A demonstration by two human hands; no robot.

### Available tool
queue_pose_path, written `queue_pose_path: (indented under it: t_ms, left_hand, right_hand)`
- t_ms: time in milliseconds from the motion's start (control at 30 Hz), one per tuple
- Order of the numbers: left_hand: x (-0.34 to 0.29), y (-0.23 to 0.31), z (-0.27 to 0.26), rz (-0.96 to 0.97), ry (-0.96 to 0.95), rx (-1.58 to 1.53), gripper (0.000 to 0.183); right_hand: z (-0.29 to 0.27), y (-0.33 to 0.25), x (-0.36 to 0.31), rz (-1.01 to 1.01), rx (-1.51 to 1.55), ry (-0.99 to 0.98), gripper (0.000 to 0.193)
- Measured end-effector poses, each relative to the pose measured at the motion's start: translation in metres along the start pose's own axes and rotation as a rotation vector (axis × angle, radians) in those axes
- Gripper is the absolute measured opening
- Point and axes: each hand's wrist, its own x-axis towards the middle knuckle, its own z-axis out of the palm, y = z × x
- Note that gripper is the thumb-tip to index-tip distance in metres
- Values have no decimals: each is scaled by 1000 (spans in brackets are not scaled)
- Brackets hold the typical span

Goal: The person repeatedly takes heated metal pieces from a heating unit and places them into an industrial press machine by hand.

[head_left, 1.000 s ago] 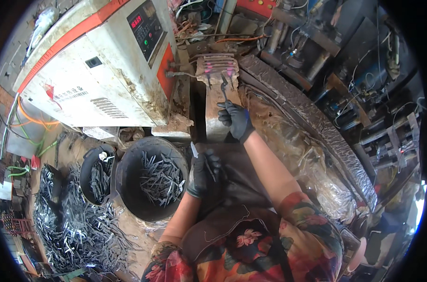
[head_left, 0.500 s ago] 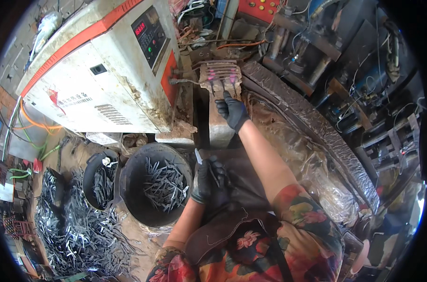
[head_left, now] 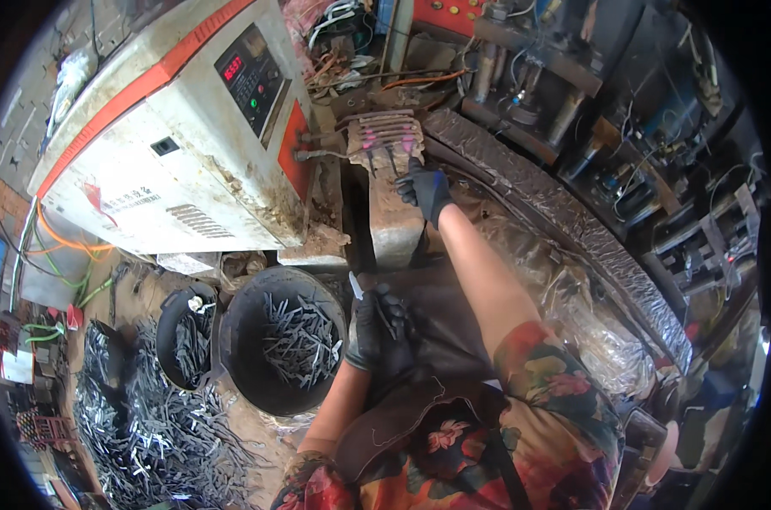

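Observation:
My right hand (head_left: 425,189), in a dark glove, reaches forward to the front of the heating coil block (head_left: 385,124). Its fingers are closed at the outer end of the rightmost metal strip (head_left: 412,154). Several thin strips lie in the block, and their inner parts glow pink. Near my lap, my gloved left hand (head_left: 370,330) is closed around metal strips; a pale, shiny one (head_left: 355,286) sticks up past the thumb. The glove hides how many it holds. Just left of that hand stands a black tub (head_left: 248,361) with many loose dark strips (head_left: 305,340) inside.
A white and orange machine (head_left: 160,161) with a lit panel stands at the left, joined to the coil. A smaller black bucket (head_left: 166,344) and a heap of strips (head_left: 160,433) lie left of the tub. Metal machinery (head_left: 564,93) and a foil-covered ledge (head_left: 564,212) run along the right.
My right hand has shifted right across the block's front, to the rightmost strip. The left hand keeps its grip near my lap. The whole view has moved slightly.

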Motion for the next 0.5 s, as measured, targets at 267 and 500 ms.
queue_pose_path:
  t_ms: [267,500]
  left_hand:
    - [2,-7,36,-111,78,-34,23]
    - [-4,-1,18,-139,-11,107,17]
  right_hand:
    - [-94,79,-128,277,1158,-798,27]
    - [-233,20,-240,-215,786,271,37]
